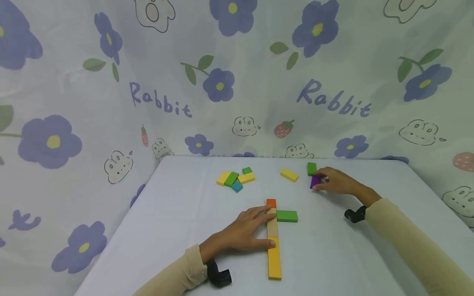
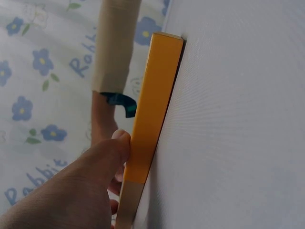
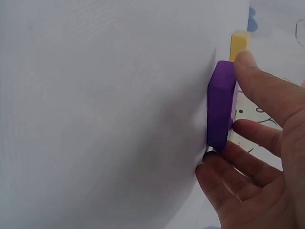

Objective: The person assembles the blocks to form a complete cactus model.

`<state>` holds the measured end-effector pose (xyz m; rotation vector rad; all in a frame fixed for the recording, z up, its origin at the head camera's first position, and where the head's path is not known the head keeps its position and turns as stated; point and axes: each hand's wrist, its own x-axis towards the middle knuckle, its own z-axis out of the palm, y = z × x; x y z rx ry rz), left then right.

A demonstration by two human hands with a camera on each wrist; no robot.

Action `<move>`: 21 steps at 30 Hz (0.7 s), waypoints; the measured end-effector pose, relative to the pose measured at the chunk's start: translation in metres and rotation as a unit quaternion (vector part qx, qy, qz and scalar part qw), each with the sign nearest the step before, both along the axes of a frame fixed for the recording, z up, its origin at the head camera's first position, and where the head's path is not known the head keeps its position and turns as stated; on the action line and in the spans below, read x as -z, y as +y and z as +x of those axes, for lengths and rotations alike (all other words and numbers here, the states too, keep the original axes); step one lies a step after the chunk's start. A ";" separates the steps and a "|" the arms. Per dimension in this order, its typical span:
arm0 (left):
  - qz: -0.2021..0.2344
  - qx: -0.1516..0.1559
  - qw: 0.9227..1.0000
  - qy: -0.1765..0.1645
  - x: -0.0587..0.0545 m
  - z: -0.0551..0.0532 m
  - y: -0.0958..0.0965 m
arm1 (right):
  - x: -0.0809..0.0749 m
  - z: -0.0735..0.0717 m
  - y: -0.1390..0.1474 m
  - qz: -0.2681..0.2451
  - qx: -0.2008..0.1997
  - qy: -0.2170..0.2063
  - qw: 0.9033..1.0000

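Observation:
My right hand (image 1: 337, 181) pinches a purple block (image 3: 220, 109) at the back right of the table, thumb at one end and fingers at the other. Close behind it lies a green block (image 1: 312, 167). Nearer the front, my left hand (image 1: 242, 232) rests over a straight row of blocks with its fingers extended. Its thumb touches the long yellow-orange block (image 1: 274, 263). The fingertips lie on the plain wood-coloured block (image 1: 272, 228), partly hiding it. An orange-red block (image 1: 271, 202) forms the row's far end. From the row's right side, a green block (image 1: 287, 216) sticks out sideways.
A small group of yellow, green and blue blocks lies at the back middle, including a yellow block (image 1: 247, 178) and a blue block (image 1: 237, 186). Another yellow block (image 1: 289, 174) lies left of the right hand. A patterned curtain (image 1: 259, 94) stands behind the white table (image 1: 166, 213).

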<state>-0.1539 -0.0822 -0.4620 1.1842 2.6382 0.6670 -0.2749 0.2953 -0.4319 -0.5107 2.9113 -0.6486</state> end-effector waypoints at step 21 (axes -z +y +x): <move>0.004 -0.003 1.000 0.006 0.003 0.001 0.000 | 0.002 0.000 0.003 0.030 -0.017 0.011 0.999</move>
